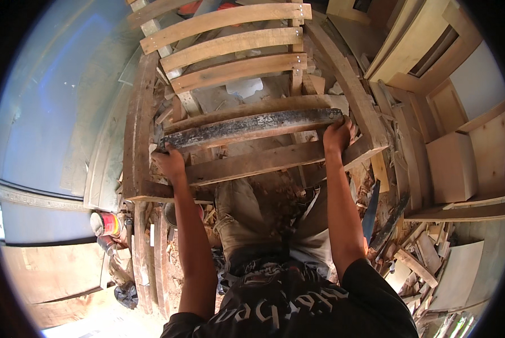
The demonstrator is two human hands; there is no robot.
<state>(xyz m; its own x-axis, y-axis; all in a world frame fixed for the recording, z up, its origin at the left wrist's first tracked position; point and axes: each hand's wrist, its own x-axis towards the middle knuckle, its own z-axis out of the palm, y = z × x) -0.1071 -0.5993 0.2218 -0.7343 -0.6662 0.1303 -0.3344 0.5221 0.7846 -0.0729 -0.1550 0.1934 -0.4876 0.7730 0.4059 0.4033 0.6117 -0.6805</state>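
A wooden board (252, 127) with a worn, blackened face spans the space between my two hands. My left hand (170, 161) grips its left end, and my right hand (338, 134) is closed round its right end. The board lies across a wooden frame (137, 127), just behind the frame's near crossbar (258, 163). Close behind it runs another brown plank (252, 110). Farther off, several pale slats (232, 46) are fastened across two rails like a backrest. My fingers are partly hidden at both ends.
Wood scraps (421, 253) lie in a heap at right. Wooden cabinet-like frames (452, 169) stand beyond them. A handsaw (370, 209) is upright near my right leg. Paint cans (105, 223) sit at left, below a large bluish panel (55, 107).
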